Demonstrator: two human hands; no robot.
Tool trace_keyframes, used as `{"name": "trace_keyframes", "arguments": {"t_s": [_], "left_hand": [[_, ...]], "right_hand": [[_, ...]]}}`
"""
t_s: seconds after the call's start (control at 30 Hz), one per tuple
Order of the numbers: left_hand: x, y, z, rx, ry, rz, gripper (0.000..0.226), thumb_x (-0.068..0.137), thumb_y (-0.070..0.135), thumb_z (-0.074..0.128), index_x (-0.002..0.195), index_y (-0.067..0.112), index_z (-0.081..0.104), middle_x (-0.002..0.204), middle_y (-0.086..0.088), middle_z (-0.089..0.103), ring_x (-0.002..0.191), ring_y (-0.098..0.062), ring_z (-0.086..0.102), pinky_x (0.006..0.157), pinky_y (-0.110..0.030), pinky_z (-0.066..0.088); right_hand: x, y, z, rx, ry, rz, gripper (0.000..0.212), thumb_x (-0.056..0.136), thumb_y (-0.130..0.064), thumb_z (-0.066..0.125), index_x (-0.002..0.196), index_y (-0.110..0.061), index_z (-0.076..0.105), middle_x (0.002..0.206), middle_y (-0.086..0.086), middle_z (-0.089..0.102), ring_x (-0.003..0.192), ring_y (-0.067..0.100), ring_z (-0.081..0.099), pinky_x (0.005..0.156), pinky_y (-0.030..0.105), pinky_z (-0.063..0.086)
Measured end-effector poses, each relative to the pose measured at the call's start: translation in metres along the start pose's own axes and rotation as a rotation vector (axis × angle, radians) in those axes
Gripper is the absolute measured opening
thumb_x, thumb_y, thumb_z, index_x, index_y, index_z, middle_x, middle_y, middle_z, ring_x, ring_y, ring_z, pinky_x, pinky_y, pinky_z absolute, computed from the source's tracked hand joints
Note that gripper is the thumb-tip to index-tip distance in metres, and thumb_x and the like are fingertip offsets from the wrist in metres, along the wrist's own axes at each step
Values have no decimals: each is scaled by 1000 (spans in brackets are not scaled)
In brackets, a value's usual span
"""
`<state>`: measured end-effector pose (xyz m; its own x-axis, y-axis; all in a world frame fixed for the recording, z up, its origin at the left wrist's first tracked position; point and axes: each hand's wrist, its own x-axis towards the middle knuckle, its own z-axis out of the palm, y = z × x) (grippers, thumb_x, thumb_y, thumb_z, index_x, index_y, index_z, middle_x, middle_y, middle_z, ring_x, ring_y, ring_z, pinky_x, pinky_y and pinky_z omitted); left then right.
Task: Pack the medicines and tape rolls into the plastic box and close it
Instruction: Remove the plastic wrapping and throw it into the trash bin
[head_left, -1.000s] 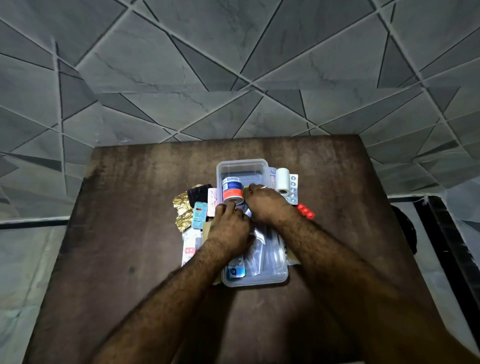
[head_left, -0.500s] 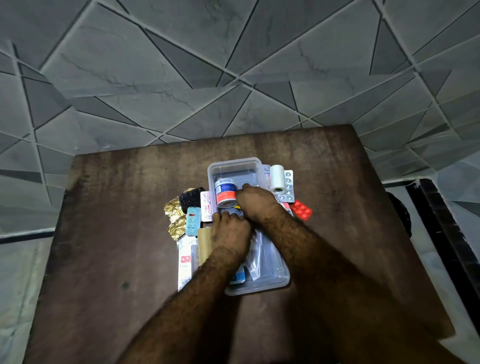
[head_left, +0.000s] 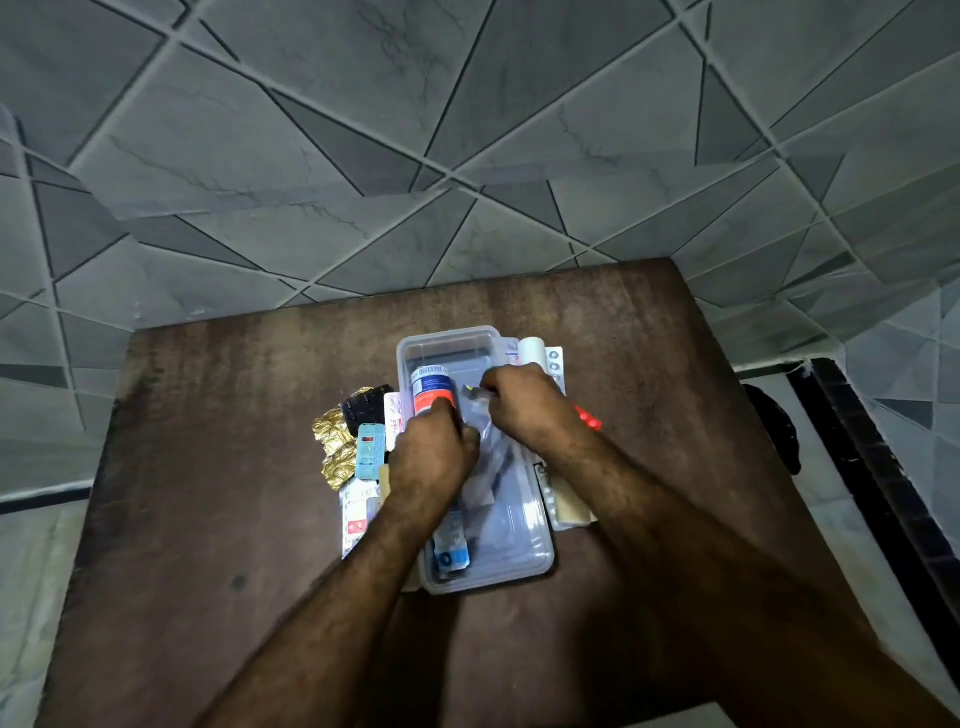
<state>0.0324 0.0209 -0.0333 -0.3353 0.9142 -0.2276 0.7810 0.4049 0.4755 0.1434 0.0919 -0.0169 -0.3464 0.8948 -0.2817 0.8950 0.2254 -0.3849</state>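
A clear plastic box (head_left: 447, 336) lies open on the brown table, its near half (head_left: 543, 561) holding a blue packet (head_left: 453, 557) and a clear pouch. A white medicine bottle (head_left: 430, 383) with a blue and orange label lies in the far half. My left hand (head_left: 434, 460) is closed around the bottle's lower end. My right hand (head_left: 522, 405) pinches a small silvery strip (head_left: 471, 391) just right of the bottle. A white tape roll (head_left: 532, 353) stands right of the box.
Left of the box lie gold foil strips (head_left: 335, 449), a black blister (head_left: 366, 408), a light blue blister (head_left: 370, 451) and a white carton (head_left: 355, 519). Right of it are a silver blister (head_left: 555, 361), red pills (head_left: 590, 419) and a beige pack (head_left: 571, 506). The tiled wall is behind.
My left hand's fingers have slid up onto the bottle's orange end. My right hand has shifted slightly right and now pinches the silvery strip.
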Motion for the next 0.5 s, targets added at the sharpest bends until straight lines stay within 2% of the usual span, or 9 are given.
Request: {"name": "trace_keyframes", "arguments": {"t_s": [0.1,0.17,0.23,0.37,0.5], "left_hand": [[5,6,-11,-268,6,-89,20,79,31,53,91,18,61,81,-12,72,74,-34,70,73,-37,57],[3,15,-15,-499,-20,-144,10,79,22,57,87,19,63,71,-3,71,62,-24,72,70,-40,61],[-1,26,-18,-679,-15,-179,12,81,9,61,91,16,65,71,0,71,61,-21,73,71,-41,61],[-7,54,-15,-862,3,-198,11,83,7,63,92,8,68,74,-4,71,61,-17,71,77,-41,61],[-13,95,-4,-1021,-51,-168,7,84,1,62,85,3,68,77,-9,68,56,-12,67,75,-37,60]], "right_hand": [[-14,15,-10,188,86,71,22,78,-10,51,93,-12,68,91,12,71,90,31,65,75,34,53],[-22,23,-15,286,109,90,21,78,-12,51,90,-13,69,84,11,72,81,30,68,75,40,56],[-29,29,-18,380,119,102,20,81,-18,52,91,-13,69,85,11,72,79,29,69,75,44,58],[-45,43,-30,531,185,108,26,86,-30,52,98,-17,71,94,5,75,84,23,70,79,42,57],[-63,72,-54,677,292,143,19,90,-23,55,97,-19,72,87,-1,75,79,16,70,76,36,56]]}}
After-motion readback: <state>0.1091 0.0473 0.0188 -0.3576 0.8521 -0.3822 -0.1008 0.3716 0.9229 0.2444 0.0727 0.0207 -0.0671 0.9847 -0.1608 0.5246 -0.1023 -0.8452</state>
